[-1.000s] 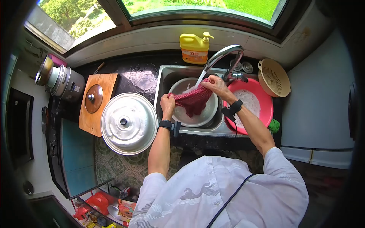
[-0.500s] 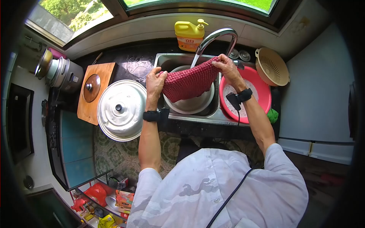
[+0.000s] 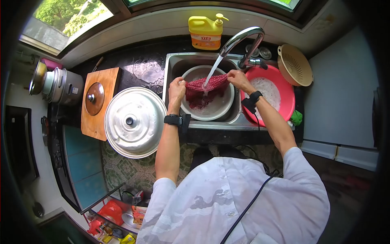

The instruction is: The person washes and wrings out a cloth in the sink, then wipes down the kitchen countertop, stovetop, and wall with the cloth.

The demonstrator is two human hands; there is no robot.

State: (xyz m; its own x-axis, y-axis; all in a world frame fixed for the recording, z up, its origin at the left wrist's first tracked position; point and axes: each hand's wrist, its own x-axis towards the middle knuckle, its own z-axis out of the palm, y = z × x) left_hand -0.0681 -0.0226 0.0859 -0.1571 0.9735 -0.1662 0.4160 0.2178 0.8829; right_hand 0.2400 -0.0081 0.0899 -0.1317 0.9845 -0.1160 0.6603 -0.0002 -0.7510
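A wet, dark red textured cloth (image 3: 209, 84) is stretched between my two hands, its lower part hanging down into a pale basin (image 3: 221, 110). My left hand (image 3: 177, 91) pinches the cloth's left end. At the other end, my right hand (image 3: 240, 80) grips the right corner. Water from the chrome faucet (image 3: 243, 36) pours onto the cloth's middle. The basin sits in the stainless steel sink (image 3: 178, 59). Just beyond my right hand stands a pink basin (image 3: 287, 95) holding foamy water.
A large silver pot lid (image 3: 136, 122) lies left of the sink. Farther left are a wooden board (image 3: 106, 75) with a glass lid (image 3: 94, 97). Behind the sink stands a yellow detergent jug (image 3: 205, 34). A beige colander (image 3: 295, 65) leans at the right, near a green scrubber (image 3: 296, 118).
Both hands have lowered the cloth toward the basin. The stream that fell behind the cloth now strikes it directly. My view has shifted slightly.
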